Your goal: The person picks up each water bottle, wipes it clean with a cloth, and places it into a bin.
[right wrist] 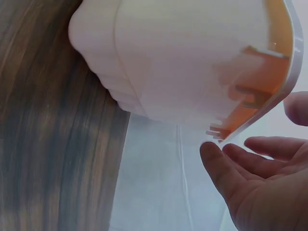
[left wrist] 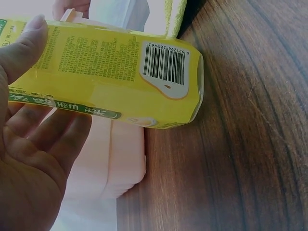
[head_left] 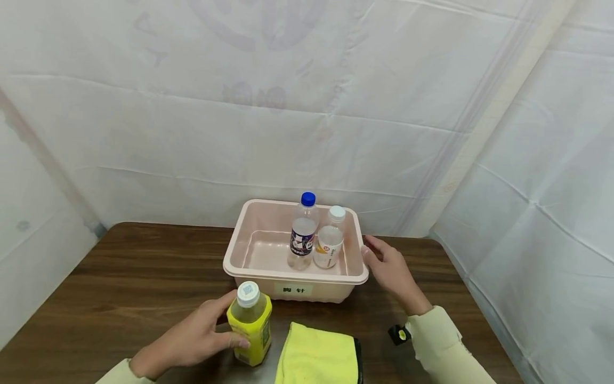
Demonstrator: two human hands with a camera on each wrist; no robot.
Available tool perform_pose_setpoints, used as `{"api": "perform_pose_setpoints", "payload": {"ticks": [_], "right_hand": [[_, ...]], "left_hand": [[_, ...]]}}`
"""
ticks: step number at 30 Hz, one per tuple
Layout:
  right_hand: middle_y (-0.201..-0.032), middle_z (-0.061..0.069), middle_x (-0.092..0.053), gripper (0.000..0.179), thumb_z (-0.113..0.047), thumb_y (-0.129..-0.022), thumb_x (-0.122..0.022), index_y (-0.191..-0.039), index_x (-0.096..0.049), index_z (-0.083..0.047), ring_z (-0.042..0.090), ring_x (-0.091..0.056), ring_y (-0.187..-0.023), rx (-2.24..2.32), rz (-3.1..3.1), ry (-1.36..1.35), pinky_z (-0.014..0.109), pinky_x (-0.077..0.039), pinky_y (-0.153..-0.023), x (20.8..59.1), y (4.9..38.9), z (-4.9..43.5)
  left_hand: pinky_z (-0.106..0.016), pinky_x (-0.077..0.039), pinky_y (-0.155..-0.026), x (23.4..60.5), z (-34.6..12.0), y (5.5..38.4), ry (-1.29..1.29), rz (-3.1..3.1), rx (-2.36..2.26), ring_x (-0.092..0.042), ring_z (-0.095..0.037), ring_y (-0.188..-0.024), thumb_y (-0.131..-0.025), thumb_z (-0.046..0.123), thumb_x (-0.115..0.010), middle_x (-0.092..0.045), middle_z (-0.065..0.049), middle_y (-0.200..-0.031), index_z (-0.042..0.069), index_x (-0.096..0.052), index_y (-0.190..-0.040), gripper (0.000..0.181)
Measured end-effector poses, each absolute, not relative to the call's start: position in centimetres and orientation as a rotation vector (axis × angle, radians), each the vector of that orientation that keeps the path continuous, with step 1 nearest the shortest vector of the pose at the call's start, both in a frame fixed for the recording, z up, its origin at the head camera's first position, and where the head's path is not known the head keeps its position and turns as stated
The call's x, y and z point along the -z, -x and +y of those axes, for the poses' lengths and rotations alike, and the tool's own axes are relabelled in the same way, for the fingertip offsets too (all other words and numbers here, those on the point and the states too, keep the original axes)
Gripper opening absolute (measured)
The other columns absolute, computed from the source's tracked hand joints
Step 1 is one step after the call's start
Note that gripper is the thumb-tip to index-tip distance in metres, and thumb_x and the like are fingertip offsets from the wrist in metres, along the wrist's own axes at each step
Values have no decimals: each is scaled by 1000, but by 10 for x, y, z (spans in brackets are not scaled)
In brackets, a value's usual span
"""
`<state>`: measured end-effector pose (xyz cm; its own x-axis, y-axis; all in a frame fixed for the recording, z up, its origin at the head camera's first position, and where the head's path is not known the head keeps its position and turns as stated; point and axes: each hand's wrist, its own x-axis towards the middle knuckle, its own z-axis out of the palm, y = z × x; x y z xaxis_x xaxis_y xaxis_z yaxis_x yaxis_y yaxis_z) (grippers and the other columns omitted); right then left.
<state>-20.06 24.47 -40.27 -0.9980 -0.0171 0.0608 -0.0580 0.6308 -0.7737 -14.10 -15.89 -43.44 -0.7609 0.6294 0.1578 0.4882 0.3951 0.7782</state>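
My left hand (head_left: 203, 330) grips a bottle (head_left: 251, 330) with a yellow label and white cap, thumb on one side and fingers on the other. The bottle is upright in front of the pink plastic bin (head_left: 232, 266), near its left front corner. In the left wrist view, a barcode shows on the bottle (left wrist: 110, 72). At the bin's right rim is my right hand (head_left: 390, 266), thumb and fingers apart; the right wrist view shows fingertips by the rim (right wrist: 293, 72). Inside the bin stand a clear bottle with a blue cap (head_left: 303, 237) and one with a white cap (head_left: 330, 245).
A folded yellow cloth (head_left: 318, 354) with a dark edge lies at the front of the brown wooden table (head_left: 120, 282). A small black item (head_left: 398, 335) is beside the right sleeve. White sheeting (head_left: 192, 133) hangs behind the table and along its sides.
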Motion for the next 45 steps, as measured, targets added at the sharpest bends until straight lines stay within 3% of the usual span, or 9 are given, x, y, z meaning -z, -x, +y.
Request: {"api": "perform_pose_setpoints", "payload": {"ticks": [9,18,33,45], "right_hand": [[-165,21,-39,59,-25,-109,-55,-159,-37,1,41,-42,-151,-1086,-2776,-349,60,-44,-115,406,184,243],[-168,14,-38,61,-37,-109,-55,-159,-41,-5,38,-35,-156,-758,-2831,-419,63,-37,-120,406,170,240],[-164,11,-45,60,-32,-103,-66,-155,-49,-7,36,-43,-151,-485,-2762,-567,56,-45,-116,403,151,233],[-164,9,-46,63,-35,-101,-69,-155,-50,-9,31,-47,-149,-347,-2705,-736,52,-42,-119,399,140,229]], "left_hand": [[-27,-56,-99,434,-159,141,-996,2428,-1314,-64,-3,-120,-92,45,-77,-69,3,-132,22,-51,-142,60],[-26,-56,-99,433,-158,142,-1002,2456,-1297,-64,-3,-119,-92,46,-77,-70,6,-130,23,-51,-141,60],[-24,-54,-99,436,-158,142,-989,2450,-1294,-64,-3,-120,-92,47,-77,-69,7,-131,24,-50,-142,62],[-24,-54,-99,437,-157,141,-994,2470,-1303,-64,-3,-119,-91,47,-77,-69,8,-130,24,-51,-142,61]]}}
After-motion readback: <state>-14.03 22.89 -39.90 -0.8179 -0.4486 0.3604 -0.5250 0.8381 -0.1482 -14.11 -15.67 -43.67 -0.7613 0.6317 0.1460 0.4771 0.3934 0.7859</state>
